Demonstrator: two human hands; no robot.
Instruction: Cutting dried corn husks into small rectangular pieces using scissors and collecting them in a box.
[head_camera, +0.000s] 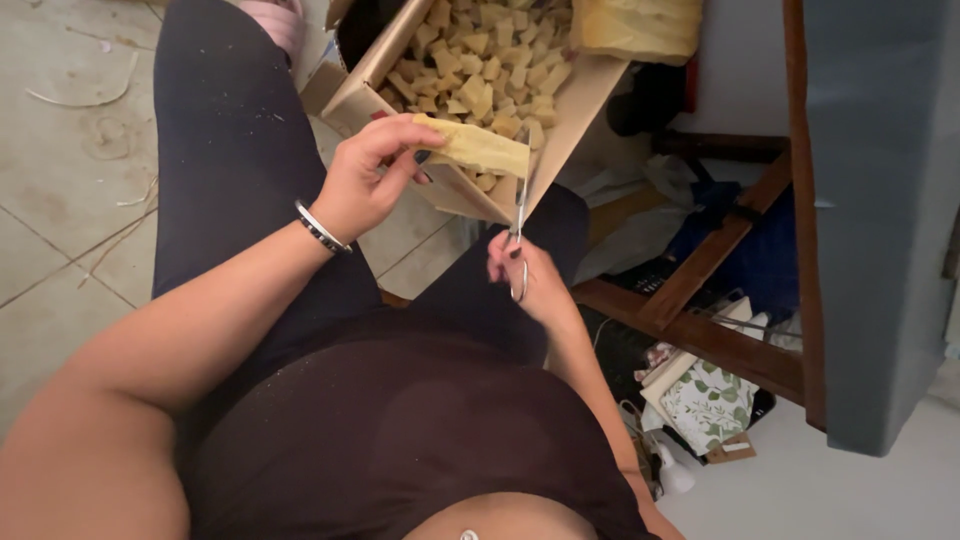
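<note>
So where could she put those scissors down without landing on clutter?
Bare tiled floor lies left of her left leg, apart from a few thin scraps. The cardboard box is full of foam pieces. Right of the right hand, under the wooden frame, bags and papers crowd the floor.

Foam pieces (490, 70) in cardboard box (575, 105)

The scene was taken from a single head-worn camera, aimed steeply down along the seated body and close to it, so that lap and floor (70, 200) filled the left of the frame.
</note>
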